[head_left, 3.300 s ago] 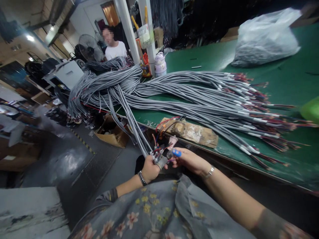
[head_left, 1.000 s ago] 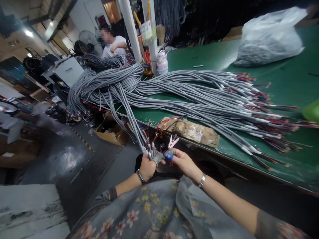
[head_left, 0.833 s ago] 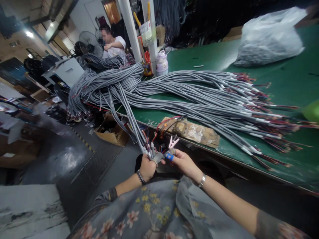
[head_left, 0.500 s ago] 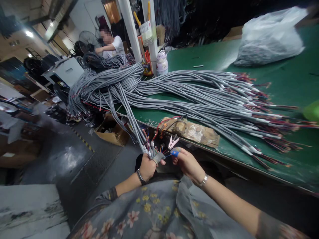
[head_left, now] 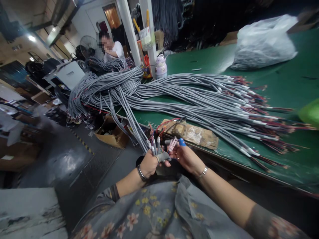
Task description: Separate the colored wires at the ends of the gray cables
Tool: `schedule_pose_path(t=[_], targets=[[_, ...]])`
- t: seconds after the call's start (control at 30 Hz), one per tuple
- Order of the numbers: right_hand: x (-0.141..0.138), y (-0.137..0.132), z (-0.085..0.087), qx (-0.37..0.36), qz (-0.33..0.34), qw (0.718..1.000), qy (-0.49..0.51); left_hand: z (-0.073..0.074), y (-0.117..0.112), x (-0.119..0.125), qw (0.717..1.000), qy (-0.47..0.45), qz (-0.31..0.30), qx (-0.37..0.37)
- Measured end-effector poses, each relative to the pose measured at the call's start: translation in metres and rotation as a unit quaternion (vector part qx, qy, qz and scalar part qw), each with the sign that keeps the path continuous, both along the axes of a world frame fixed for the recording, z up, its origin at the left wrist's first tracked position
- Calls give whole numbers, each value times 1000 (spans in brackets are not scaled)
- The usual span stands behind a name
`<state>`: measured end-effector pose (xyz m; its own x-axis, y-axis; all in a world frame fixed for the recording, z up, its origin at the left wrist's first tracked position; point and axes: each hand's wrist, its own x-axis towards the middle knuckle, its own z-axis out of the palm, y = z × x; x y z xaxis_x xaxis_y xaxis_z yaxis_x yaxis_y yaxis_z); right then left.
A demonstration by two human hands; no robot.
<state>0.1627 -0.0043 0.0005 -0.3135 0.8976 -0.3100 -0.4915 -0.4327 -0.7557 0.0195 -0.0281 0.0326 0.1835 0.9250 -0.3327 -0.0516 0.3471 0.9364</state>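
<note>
**Two hands work on cable ends at the edge of a green bench**

Nearest the camera are the person's forearms, in floral grey sleeves, with a bracelet on each wrist. The left hand (head_left: 149, 165) is closed in a fist around a bunch of grey cables (head_left: 139, 134). Their stripped ends point up out of the fist, showing thin red and dark wires. A grey wrap (head_left: 163, 156) covers the thumb of this hand.

Just beside it, the right hand (head_left: 187, 158) has its fingers curled, the tips pinching a small pink clip (head_left: 172, 145) close against the wire ends. One fingertip wears a blue cover (head_left: 182, 142). Both hands hang in the air just in front of the bench edge, above a dark floor.

The held cables run up and away from the fist into a large heap of grey cables (head_left: 189, 96). The heap sprawls across the green bench (head_left: 281, 74), and its far ends fan out to the right in red and dark wire tips. A worn brown board (head_left: 196, 133) with red wires on it lies on the bench edge right behind the hands. A cardboard box (head_left: 112, 135) sits on the floor to the left, under the hanging cables.

Farther back, a pale bottle (head_left: 160, 65) stands beside a white post (head_left: 127, 30). A full clear plastic bag (head_left: 264, 41) lies at the far right of the bench. In the far left corner another person in a white shirt (head_left: 113, 51) sits near a fan (head_left: 87, 46).
</note>
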Motion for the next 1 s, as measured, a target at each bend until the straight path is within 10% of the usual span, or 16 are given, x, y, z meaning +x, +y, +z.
schedule_pose_path(t=[1.0], targets=[[3, -2, 2, -107, -10, 990, 91, -7, -10, -7, 999, 40, -17, 7]])
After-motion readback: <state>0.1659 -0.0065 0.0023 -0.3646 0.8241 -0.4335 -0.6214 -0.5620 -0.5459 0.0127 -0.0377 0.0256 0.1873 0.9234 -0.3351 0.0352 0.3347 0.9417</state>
